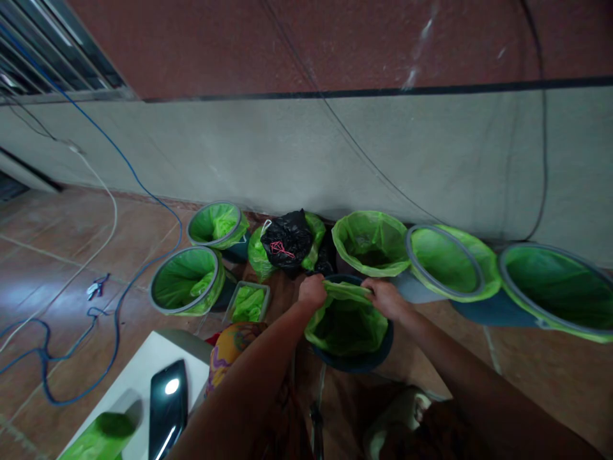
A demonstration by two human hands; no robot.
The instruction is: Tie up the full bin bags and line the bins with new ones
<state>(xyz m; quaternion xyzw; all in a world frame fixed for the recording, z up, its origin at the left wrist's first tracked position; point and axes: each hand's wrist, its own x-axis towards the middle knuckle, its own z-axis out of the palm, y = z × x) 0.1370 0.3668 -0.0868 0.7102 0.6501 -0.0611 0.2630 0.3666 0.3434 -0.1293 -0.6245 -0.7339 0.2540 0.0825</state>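
Directly before me a dark blue bin (357, 366) stands on the floor with a green bin bag (352, 335) hanging open inside it. My left hand (312, 291) is closed on the bag's edge at the far left of the rim. On the far right side, my right hand (384, 298) grips the same edge. Between both hands the bag's edge is stretched, raised slightly over the bin's far rim. The near part of the bag sits inside the rim, not folded over it. My fingertips are partly hidden by the hands and the plastic.
Lined bins stand to the right, including a grey-rimmed bin (565, 291), and two to the left, one a grey-ringed bin (186, 281). A black bag (287, 236) lies by the wall. A white table (136, 367) holds a phone (168, 406). A blue cable (117, 345) crosses the floor.
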